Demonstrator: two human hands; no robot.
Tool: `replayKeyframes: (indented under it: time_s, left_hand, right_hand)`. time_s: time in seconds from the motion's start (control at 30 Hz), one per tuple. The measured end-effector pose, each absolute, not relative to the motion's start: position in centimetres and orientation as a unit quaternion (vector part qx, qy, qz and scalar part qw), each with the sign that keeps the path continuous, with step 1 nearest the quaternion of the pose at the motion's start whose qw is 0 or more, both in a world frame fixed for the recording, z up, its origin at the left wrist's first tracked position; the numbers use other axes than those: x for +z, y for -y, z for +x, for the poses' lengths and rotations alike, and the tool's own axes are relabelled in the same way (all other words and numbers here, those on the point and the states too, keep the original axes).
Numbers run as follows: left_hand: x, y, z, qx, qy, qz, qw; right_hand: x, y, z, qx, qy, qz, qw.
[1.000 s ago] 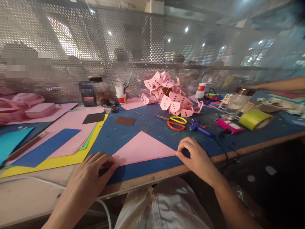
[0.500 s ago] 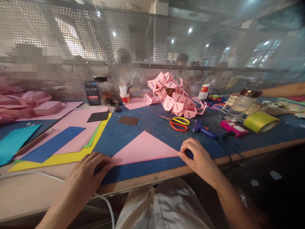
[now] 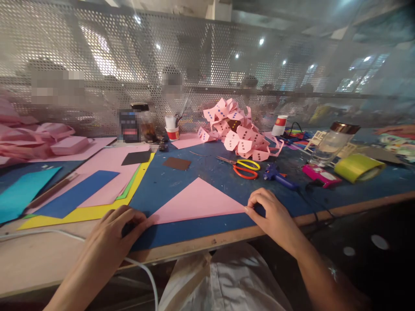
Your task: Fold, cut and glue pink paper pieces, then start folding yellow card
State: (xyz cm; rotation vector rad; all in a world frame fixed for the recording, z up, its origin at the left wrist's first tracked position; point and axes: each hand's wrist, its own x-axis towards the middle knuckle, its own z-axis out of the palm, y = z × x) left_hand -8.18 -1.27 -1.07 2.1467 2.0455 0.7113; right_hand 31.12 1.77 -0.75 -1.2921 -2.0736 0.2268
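A pink paper triangle [image 3: 199, 201] lies flat on the blue table mat, its peak pointing away from me and its long edge along my side. My left hand [image 3: 121, 229] pinches the left corner between thumb and fingers. At the right corner, my right hand [image 3: 267, 209] is closed in a pinch on the paper, thumb and index finger together. Beyond the triangle lie scissors [image 3: 244, 168] with red and yellow handles, a small brown paper piece [image 3: 177, 163] and a blue glue gun [image 3: 279, 176].
Colored sheets, including a yellow sheet [image 3: 97, 211] and a blue strip [image 3: 78, 194], are stacked at left. Folded pink paper pieces [image 3: 243, 134] are heaped at the back. A glass jar [image 3: 333, 144], green tape roll [image 3: 359, 167] and pink box cutter-like item [image 3: 320, 175] stand right. A white cable [image 3: 144, 270] crosses the front edge.
The view has shifted slightly, moving the scene a little to the right. Both hands stay at the triangle's corners, and the paper looks unchanged. A forearm at the far right has mostly left view.
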Motion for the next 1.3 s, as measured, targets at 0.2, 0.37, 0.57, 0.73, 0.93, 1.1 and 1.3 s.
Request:
replayKeyframes:
  time_s: [0.2, 0.37, 0.57, 0.73, 0.93, 1.1, 1.3]
  left_hand:
    - [-1.1, 1.1, -8.3, 0.224, -0.669, 0.709, 0.029]
    - [-1.0, 0.7, -8.8, 0.210, -0.673, 0.709, 0.021]
    - [-0.4, 0.9, -8.2, 0.205, -0.668, 0.715, 0.020]
    - [-0.7, 0.9, -8.6, 0.222, -0.670, 0.707, 0.044]
    - [-1.7, 0.5, -9.8, 0.258, -0.675, 0.685, 0.098]
    - [-1.4, 0.7, -9.7, 0.253, -0.660, 0.700, 0.099]
    - [-0.5, 1.7, -7.1, 0.273, -0.630, 0.727, 0.015]
  right_hand:
    - [-0.7, -1.6, 31.1, 0.089, 0.795, -0.496, 0.338]
    - [-0.8, -1.7, 31.1, 0.085, 0.796, -0.492, 0.343]
    - [-0.7, -1.7, 31.0, 0.081, 0.795, -0.493, 0.345]
    - [-0.9, -1.9, 31.1, 0.076, 0.793, -0.496, 0.346]
    - [-1.3, -2.0, 31.3, 0.078, 0.790, -0.503, 0.342]
    - [-1.2, -2.1, 31.3, 0.080, 0.796, -0.495, 0.339]
    - [-1.1, -2.0, 31.2, 0.070, 0.796, -0.502, 0.331]
